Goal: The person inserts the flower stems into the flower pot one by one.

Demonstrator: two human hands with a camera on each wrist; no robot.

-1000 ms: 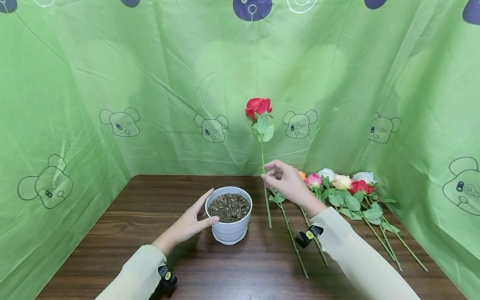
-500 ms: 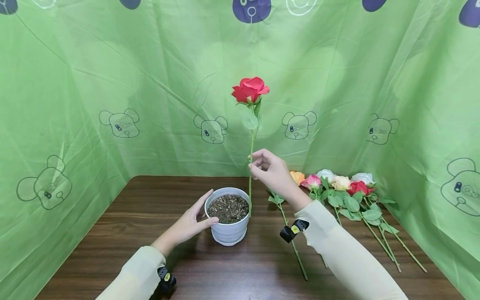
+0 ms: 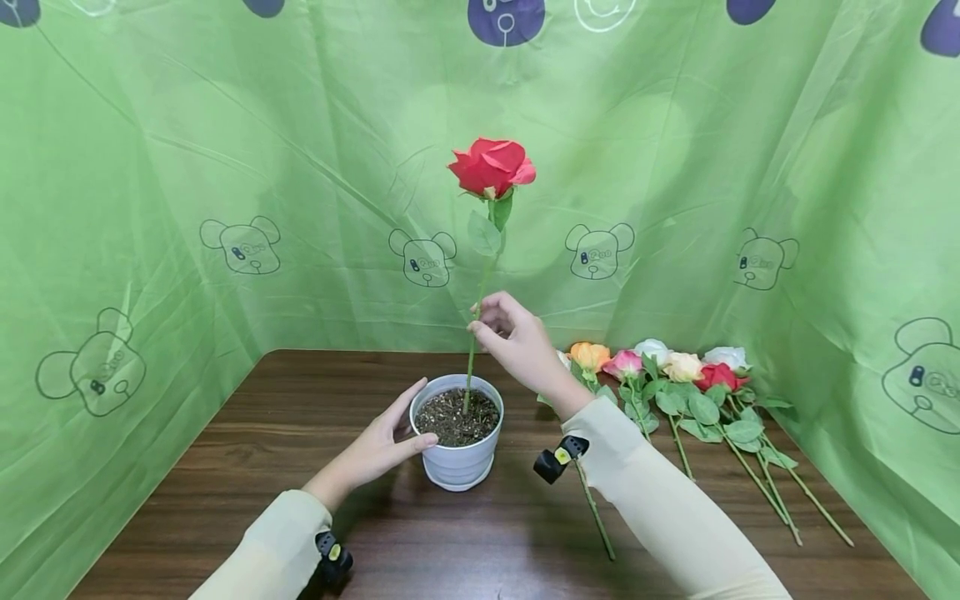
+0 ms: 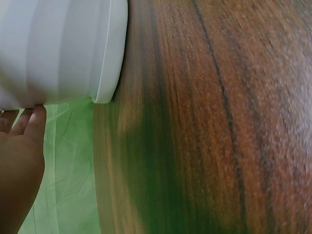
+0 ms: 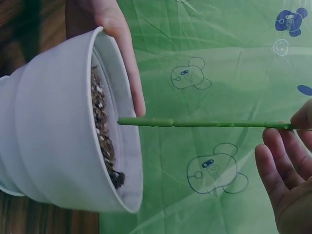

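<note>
A red rose [image 3: 492, 167] with a green stem stands nearly upright above a white flower pot [image 3: 460, 458] filled with dark soil [image 3: 450, 415]. Thumb and fingers of my right hand [image 3: 517, 337] pinch the stem around its middle. In the right wrist view the bare lower end of the stem [image 5: 146, 122] shows at the pot's mouth, just above the soil. My left hand [image 3: 378, 446] holds the pot at its left side, the thumb at the front of the rim. Its fingertips touch the pot wall [image 4: 44, 63] in the left wrist view.
Several roses in orange [image 3: 590, 356], pink [image 3: 624, 364], cream, white and red [image 3: 720, 375] lie on the right of the brown wooden table [image 3: 247, 467], stems toward the front. A green printed cloth [image 3: 337, 167] hangs behind and at both sides.
My right hand has carried the rose leftward and up, from beside the pot to over its soil. The left hand and the pot have stayed in place.
</note>
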